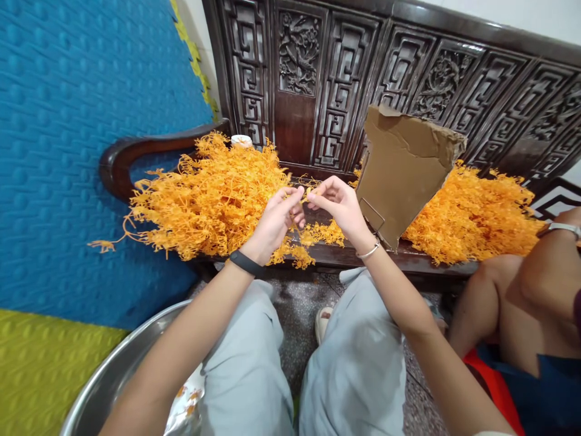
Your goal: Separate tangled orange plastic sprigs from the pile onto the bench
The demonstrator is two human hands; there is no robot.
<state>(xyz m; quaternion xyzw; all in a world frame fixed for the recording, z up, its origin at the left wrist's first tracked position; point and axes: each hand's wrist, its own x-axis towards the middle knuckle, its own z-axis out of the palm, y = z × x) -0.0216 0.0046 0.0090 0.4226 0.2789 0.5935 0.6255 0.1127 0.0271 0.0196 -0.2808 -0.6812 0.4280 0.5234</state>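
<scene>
My left hand (282, 219) and my right hand (334, 203) meet over the front of a dark wooden bench, fingertips almost touching. Each pinches part of a small orange plastic flower piece (307, 195); its finer details are too small to make out. Left of my hands rises a big heap of orange plastic flower sprays (213, 200), with one long stem sticking out to the left. Loose orange pieces (324, 233) lie on the seat beneath my hands. A dark band is on my left wrist, a thin bangle on my right.
A cardboard sheet (403, 175) stands upright right of my hands, with another orange heap (476, 218) beyond it. A seated person's legs (512, 303) are at the far right. A metal basin (113, 369) is at lower left, beside blue and yellow-green mats (68, 151).
</scene>
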